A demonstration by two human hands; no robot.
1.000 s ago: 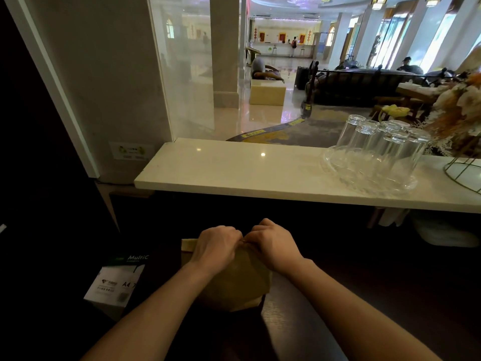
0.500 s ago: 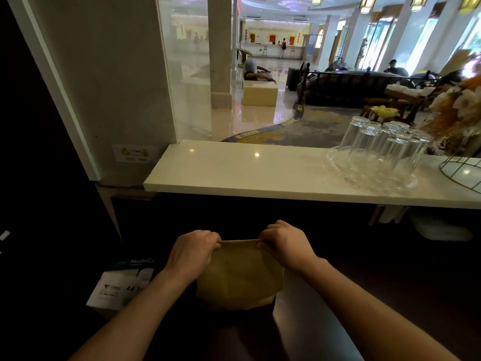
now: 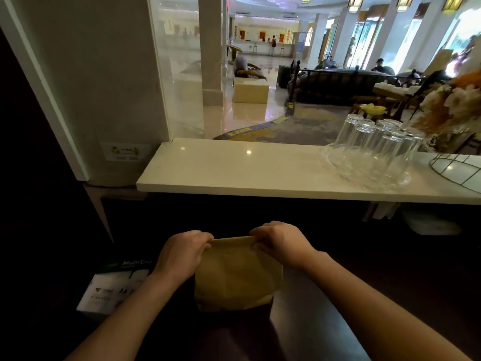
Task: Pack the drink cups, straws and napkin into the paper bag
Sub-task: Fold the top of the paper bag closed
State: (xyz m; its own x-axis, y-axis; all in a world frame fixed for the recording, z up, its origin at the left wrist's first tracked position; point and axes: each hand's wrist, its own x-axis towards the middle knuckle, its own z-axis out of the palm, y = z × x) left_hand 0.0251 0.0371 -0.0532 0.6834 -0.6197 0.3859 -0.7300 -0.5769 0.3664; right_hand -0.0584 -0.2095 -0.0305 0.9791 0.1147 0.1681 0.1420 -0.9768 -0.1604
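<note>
A brown paper bag [image 3: 236,274] stands upright on the dark counter in front of me, its top folded flat. My left hand [image 3: 181,254] grips the top left corner of the fold. My right hand [image 3: 281,242] grips the top right corner. Both hands are closed on the bag's upper edge. The inside of the bag is hidden, and no cups, straws or napkin show outside it.
A white marble ledge [image 3: 234,173] runs across above the dark counter. Several upturned clear glasses [image 3: 374,152] stand on a glass tray on its right part, beside a wire basket [image 3: 460,170]. A white paper ream box [image 3: 114,287] lies left of the bag.
My hands were together at the middle of the bag's top and have slid apart to its two corners. The top edge is now a flat, straight fold.
</note>
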